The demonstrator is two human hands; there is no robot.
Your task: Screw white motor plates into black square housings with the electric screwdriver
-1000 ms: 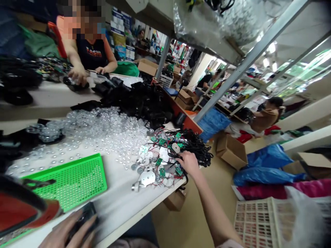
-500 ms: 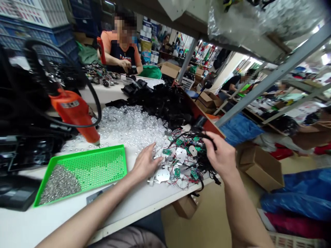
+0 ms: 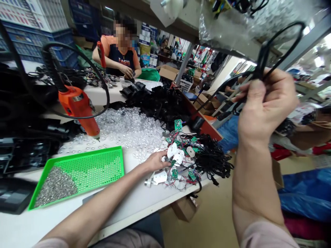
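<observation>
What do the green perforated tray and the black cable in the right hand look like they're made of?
The bright green perforated tray looks like moulded plastic: matte, evenly coloured, with neat rows of holes. The black cable in the right hand looks rubber or PVC sheathed, given its dull surface and flexible loop; its core doesn't show.

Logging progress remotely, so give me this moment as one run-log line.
Left hand: at white plate among wired green circuit boards | Right hand: raised, gripping black cable

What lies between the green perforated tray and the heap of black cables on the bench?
In the head view, the left hand and wired white plates with green circuit boards lie there.
</observation>
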